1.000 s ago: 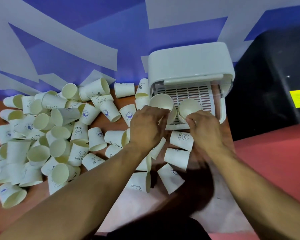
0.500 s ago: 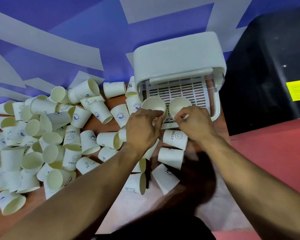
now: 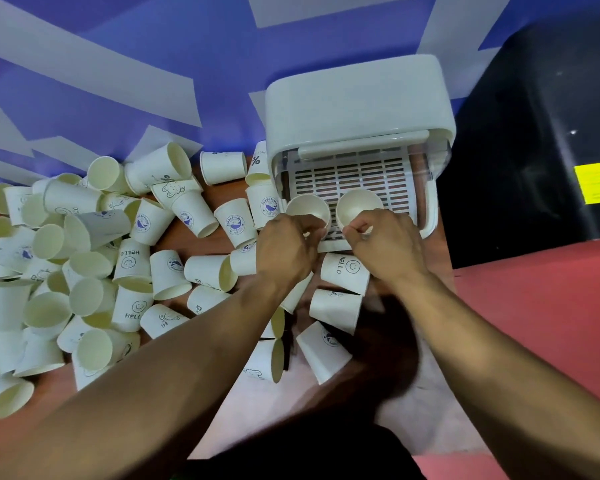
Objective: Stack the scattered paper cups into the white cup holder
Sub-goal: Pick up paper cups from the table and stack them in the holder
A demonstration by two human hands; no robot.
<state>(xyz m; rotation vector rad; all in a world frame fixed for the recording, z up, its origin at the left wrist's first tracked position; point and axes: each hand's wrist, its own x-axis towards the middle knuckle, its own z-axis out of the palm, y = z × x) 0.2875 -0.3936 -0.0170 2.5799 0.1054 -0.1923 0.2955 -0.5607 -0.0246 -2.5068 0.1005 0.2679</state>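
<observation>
The white cup holder (image 3: 357,98) stands at the back of the table, its front open onto a slotted tray (image 3: 368,174). Two paper cups sit upright on the tray's front edge. My left hand (image 3: 286,249) grips the left cup (image 3: 307,207) at its near side. The right cup (image 3: 357,202) is held by my right hand (image 3: 385,242), fingers curled round its near rim. Several more paper cups (image 3: 94,258) lie scattered and tipped over to the left and in front of the holder.
The wooden table (image 3: 219,192) shows between the cups, with a pale mat (image 3: 264,410) near me. A blue and white wall (image 3: 118,64) rises behind. A black cabinet (image 3: 541,133) stands right of the holder, above a red floor (image 3: 534,323).
Both hands stay on their cups at the tray's front edge, and the cups sit a little lower behind the fingers. The camera has shifted, so the holder appears further left.
</observation>
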